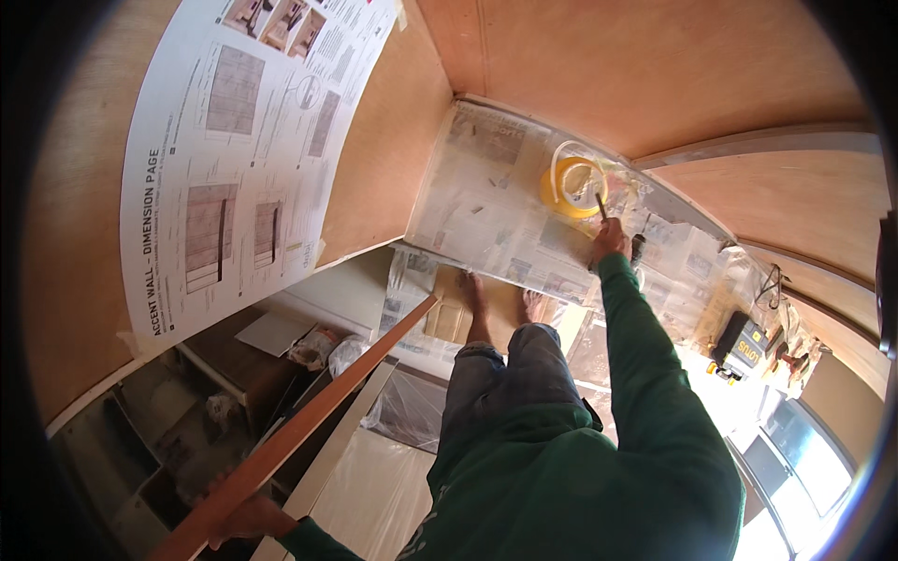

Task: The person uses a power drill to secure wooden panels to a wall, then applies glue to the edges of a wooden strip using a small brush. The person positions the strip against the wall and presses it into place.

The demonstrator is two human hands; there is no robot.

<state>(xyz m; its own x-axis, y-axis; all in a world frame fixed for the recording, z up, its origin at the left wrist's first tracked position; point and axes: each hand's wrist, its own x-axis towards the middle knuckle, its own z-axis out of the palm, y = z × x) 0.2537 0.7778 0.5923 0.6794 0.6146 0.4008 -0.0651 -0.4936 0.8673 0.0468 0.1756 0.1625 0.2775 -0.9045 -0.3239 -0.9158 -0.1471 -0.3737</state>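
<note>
A long, reddish-brown wooden strip (346, 381) slants from the lower left up toward my bare feet. My left hand (245, 516) is closed around it near its lower end. Farther out, my right arm is stretched over a surface covered with printed paper and plastic sheet (496, 201). In my right hand (611, 241) is a thin dark stick-like tool (601, 204), whose exact kind I cannot make out. Its tip is at the near rim of a yellow bucket (548, 187) with a white handle. A small dark object (638, 248) lies just right of this hand.
Plywood panels (645, 65) enclose the far and left sides, with a large printed drawing sheet (201, 150) taped on the left. A black-and-yellow box (739, 341) and cables sit at right. Plastic-wrapped boards (383, 477) and dark shelving (159, 430) stand at lower left.
</note>
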